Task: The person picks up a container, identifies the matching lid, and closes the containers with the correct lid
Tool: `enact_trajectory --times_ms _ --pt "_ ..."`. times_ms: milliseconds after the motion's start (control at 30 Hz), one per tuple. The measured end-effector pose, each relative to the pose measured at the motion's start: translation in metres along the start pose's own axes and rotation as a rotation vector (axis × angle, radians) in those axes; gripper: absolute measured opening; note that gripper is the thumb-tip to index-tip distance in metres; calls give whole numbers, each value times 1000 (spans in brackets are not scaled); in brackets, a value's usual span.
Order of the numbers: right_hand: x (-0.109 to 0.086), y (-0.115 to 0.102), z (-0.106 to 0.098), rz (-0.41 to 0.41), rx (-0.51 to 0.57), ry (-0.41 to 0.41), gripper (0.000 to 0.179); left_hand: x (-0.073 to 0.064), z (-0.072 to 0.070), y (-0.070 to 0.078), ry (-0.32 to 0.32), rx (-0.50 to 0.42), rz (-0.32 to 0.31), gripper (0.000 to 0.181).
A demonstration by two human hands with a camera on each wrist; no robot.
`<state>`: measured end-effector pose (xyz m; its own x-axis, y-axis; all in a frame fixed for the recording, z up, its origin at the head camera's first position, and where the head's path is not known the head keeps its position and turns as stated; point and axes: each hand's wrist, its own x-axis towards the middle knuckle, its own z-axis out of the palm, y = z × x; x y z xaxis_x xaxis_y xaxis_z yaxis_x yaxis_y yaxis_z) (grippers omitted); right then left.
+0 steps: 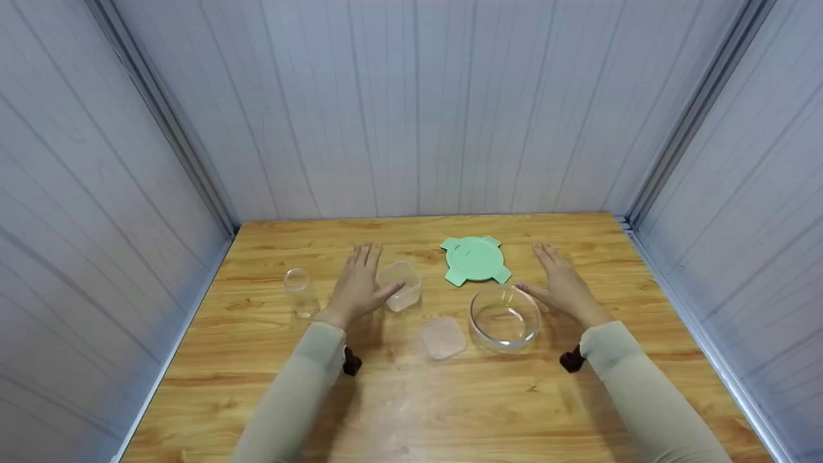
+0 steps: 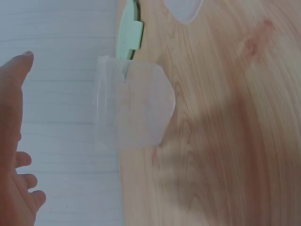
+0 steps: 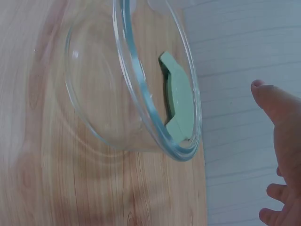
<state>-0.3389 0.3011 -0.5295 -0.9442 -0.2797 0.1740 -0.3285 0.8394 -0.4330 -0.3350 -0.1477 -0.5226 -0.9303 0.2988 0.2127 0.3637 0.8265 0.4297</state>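
Note:
My left hand (image 1: 357, 286), fingers extended and thumb spread, hovers beside a translucent plastic container (image 1: 406, 297). That container stands upright in the left wrist view, with nothing of the hand around it. To the right, my right hand (image 1: 566, 289) is held with straight fingers near the rim of a round clear glass bowl (image 1: 505, 344). Between the two lies a translucent square lid (image 1: 443, 338). Behind the bowl, a green round lid with several flaps (image 1: 476, 259) lies flat on the table. Neither hand holds anything.
A clear glass cup (image 1: 302, 297) stands left of the left hand. Everything rests on a wood-grain table (image 1: 450, 411), enclosed by a pale back wall (image 1: 418, 116) and side walls at left and right. Dark wrist devices (image 1: 571, 361) sit under both sleeves.

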Motion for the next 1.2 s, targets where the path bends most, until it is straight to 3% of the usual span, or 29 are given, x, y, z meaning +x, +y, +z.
enact_trajectory --times_ms 200,600,900,1200 --pt "1 1 3 25 96 9 101 0 4 7 38 -88 2 98" --pt "-4 0 5 82 186 -35 100 1 17 16 7 -240 -26 94" --pt "-11 3 11 101 198 -57 98 -1 32 23 -40 -243 -25 94" --pt "-15 5 15 125 220 -80 99 -1 41 29 -33 -279 11 90"
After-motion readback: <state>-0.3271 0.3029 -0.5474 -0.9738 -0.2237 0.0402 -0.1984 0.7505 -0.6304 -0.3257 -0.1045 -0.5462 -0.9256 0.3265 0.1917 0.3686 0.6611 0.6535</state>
